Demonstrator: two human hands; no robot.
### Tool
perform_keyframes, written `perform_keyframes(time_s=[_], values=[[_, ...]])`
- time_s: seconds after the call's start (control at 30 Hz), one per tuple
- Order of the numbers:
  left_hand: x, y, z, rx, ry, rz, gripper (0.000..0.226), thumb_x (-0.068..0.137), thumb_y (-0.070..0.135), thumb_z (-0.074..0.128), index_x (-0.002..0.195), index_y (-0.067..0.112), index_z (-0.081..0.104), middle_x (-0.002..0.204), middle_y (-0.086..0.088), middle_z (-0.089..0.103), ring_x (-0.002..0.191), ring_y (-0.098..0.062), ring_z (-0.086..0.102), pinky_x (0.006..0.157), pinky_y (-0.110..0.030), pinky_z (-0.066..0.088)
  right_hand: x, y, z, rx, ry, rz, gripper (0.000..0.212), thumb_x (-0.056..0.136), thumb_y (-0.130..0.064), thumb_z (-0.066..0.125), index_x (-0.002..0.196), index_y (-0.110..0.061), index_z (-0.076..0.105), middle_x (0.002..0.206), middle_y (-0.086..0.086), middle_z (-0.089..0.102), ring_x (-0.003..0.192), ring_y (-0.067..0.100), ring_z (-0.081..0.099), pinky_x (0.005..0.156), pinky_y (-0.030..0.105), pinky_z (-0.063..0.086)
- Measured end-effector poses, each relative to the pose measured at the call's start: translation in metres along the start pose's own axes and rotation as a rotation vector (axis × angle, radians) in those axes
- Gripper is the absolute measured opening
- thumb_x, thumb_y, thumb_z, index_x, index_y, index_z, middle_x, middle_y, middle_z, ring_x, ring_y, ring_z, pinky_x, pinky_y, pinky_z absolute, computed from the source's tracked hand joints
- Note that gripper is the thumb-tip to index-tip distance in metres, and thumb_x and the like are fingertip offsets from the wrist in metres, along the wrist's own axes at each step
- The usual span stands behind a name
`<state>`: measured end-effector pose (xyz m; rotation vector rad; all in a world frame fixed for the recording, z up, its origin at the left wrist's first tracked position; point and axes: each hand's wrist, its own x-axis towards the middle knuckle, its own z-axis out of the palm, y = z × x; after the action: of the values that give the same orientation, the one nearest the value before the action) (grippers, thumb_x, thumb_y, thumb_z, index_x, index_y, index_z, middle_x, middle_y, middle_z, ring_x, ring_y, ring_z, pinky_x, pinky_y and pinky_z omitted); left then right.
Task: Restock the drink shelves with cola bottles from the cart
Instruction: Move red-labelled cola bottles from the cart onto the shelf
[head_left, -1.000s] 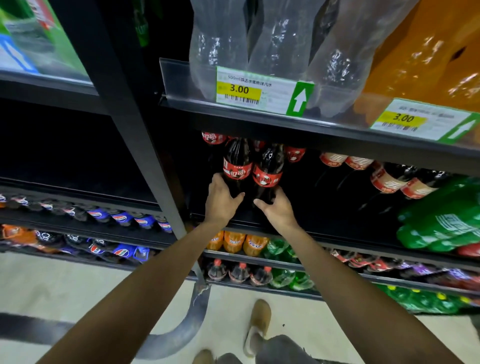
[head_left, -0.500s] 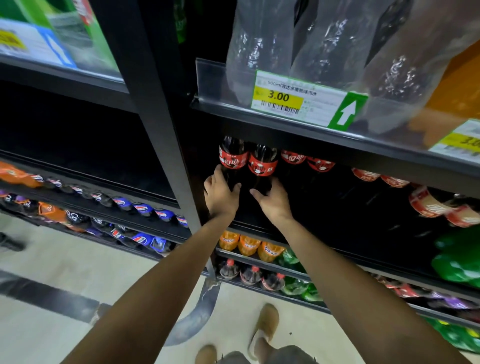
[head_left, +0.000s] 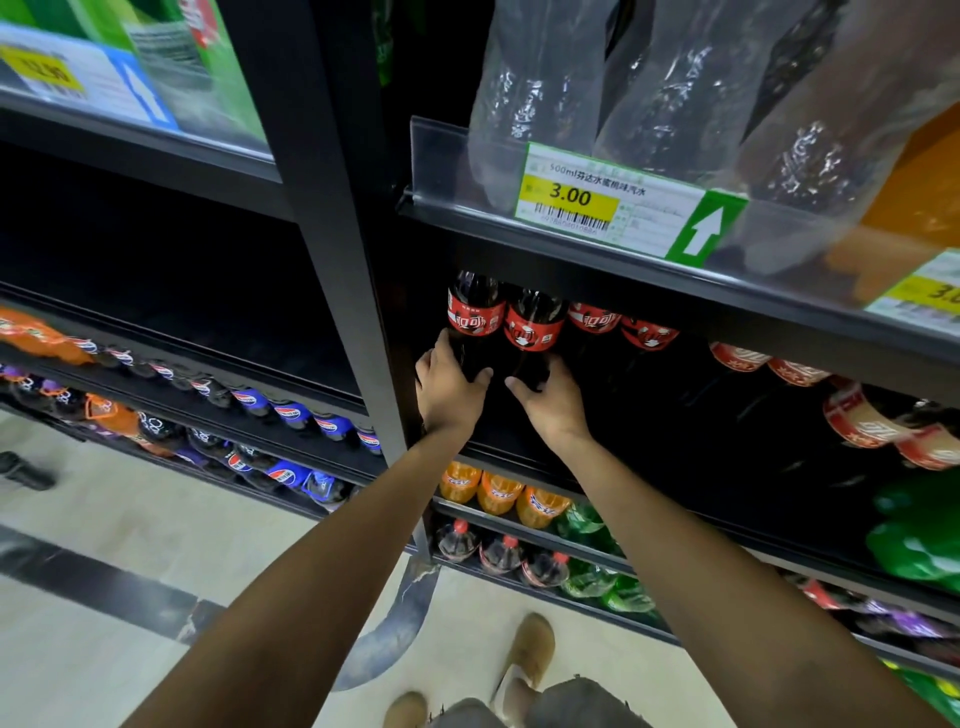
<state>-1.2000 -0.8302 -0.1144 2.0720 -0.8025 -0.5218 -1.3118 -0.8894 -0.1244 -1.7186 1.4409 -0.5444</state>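
Observation:
Two dark cola bottles with red labels stand side by side at the left end of the black drink shelf. My left hand grips the lower body of the left cola bottle. My right hand grips the lower body of the right cola bottle. More cola bottles stand behind and to the right in the shadow of the shelf. The cart is out of view.
A black upright post runs just left of my left hand. Above, a shelf lip with a 3.00 price tag carries clear bottles. Lower shelves hold orange, green and blue-labelled bottles. Large green bottles sit at right.
Both hands have pushed the two cola bottles deeper into the shelf towards its left end. My head has turned, so the shelves sit further right in view.

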Motion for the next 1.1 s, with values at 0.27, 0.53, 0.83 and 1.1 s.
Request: perform_keyframes(time_s=[0.27, 0.53, 0.83, 1.1], values=[[-0.047, 0.01, -0.013, 0.309, 0.037, 0.199, 0.062, 0.089, 0.022, 0.064, 0.139, 0.002, 0.033, 0.143, -0.015, 0.035, 0.13, -0.029, 0.037, 0.107, -0.035, 0.032, -0.039, 0.006, -0.02, -0.246, 0.075, -0.093, 0.054, 0.093, -0.044, 0.057, 0.135, -0.01, 0.049, 0.132, 0.007, 0.053, 0.116, 0.024, 0.056, 0.087, 0.036, 0.05], [-0.095, -0.002, -0.048, 0.857, -0.227, 0.61, 0.045, 0.095, 0.033, 0.049, 0.132, 0.01, 0.036, 0.131, -0.009, 0.044, 0.124, -0.028, 0.04, 0.106, -0.04, 0.031, -0.123, 0.002, -0.045, -0.914, 0.013, -0.327, 0.041, 0.096, -0.034, 0.048, 0.129, -0.012, 0.051, 0.122, 0.008, 0.056, 0.113, 0.028, 0.052, 0.09, 0.039, 0.045], [-0.132, -0.002, -0.124, 0.975, -0.254, 0.845, 0.046, 0.094, 0.041, 0.044, 0.132, 0.013, 0.043, 0.127, -0.005, 0.051, 0.12, -0.026, 0.046, 0.1, -0.039, 0.033, -0.218, -0.029, -0.055, -0.943, 0.069, -0.299, 0.04, 0.095, -0.037, 0.043, 0.126, -0.013, 0.053, 0.117, 0.006, 0.061, 0.111, 0.026, 0.054, 0.091, 0.039, 0.044], [-0.171, -0.012, -0.207, 0.967, -0.16, 0.804, 0.046, 0.095, 0.042, 0.045, 0.133, 0.016, 0.045, 0.129, -0.004, 0.054, 0.121, -0.026, 0.048, 0.103, -0.039, 0.031, -0.281, -0.065, -0.063, -0.904, 0.045, -0.362, 0.041, 0.097, -0.038, 0.043, 0.129, -0.014, 0.051, 0.119, 0.006, 0.061, 0.113, 0.026, 0.054, 0.088, 0.037, 0.042]])
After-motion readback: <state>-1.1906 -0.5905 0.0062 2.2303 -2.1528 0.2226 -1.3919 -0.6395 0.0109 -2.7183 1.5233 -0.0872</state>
